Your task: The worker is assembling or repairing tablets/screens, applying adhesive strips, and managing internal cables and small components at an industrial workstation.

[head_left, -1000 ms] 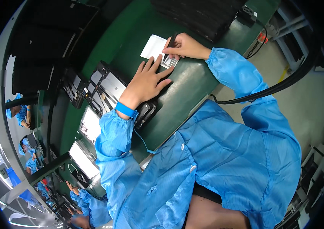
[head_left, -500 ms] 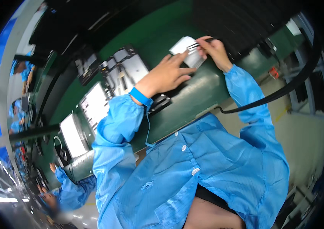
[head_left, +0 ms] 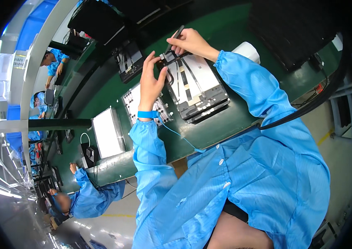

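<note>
An opened electronic device (head_left: pixel 196 79), with silver panels, black ribbon cables and a row of parts along its near edge, lies on the green bench in front of me. My right hand (head_left: pixel 188 41) is closed around a slim black tool (head_left: pixel 179 31). The tool slants down to the device's far left corner; its tip is hard to make out. At that corner's left side is my left hand (head_left: pixel 151 81), fingers stretched and apart. Its thumb is close to the device's edge; I cannot tell whether they touch. A blue wrist strap (head_left: pixel 148 114) with a thin cord circles my left wrist.
A white roll (head_left: pixel 248 52) stands by my right forearm. Left of the device are a panel with small parts (head_left: pixel 133 99), a stack of white sheets (head_left: pixel 109 133) and another opened device (head_left: pixel 128 60). A thick black cable (head_left: pixel 286 118) crosses my right arm. Co-workers sit farther left.
Both hands have left the white roll and moved left to the opened device. The slim black tool in my right hand now points at its far corner. The view has shifted.
</note>
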The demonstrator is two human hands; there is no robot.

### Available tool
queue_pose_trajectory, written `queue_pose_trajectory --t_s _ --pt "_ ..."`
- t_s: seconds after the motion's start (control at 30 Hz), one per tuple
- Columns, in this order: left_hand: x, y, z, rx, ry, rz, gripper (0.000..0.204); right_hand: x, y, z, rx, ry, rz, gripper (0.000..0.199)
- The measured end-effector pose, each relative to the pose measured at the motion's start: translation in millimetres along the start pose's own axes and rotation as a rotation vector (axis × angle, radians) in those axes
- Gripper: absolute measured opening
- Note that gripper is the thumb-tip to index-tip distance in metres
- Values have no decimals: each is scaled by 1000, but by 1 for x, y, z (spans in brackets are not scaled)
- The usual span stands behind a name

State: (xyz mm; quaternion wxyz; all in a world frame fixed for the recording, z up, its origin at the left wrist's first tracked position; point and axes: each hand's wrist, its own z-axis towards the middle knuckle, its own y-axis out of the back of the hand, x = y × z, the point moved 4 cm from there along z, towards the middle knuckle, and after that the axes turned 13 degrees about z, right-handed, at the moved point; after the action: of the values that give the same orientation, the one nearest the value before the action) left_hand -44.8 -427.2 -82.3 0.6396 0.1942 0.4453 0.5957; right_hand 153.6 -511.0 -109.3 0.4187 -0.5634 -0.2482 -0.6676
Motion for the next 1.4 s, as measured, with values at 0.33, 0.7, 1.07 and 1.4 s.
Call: queue_pose_trajectory --t_s 0.33,0.7,1.07,1.4 --pt "6 -2 -5 35 24 25 36 -8 -9 6 -20 -45 -140 32" --pt "5 -12 9 120 -278 235 25 60 27 -34 -75 331 -14 18" --pt "-122 -44 60 319 -500 23 31 29 197 -180 -225 141 -646 32" --pt "-168 -129 62 523 -562 37 60 37 192 -176 -202 63 -449 35"
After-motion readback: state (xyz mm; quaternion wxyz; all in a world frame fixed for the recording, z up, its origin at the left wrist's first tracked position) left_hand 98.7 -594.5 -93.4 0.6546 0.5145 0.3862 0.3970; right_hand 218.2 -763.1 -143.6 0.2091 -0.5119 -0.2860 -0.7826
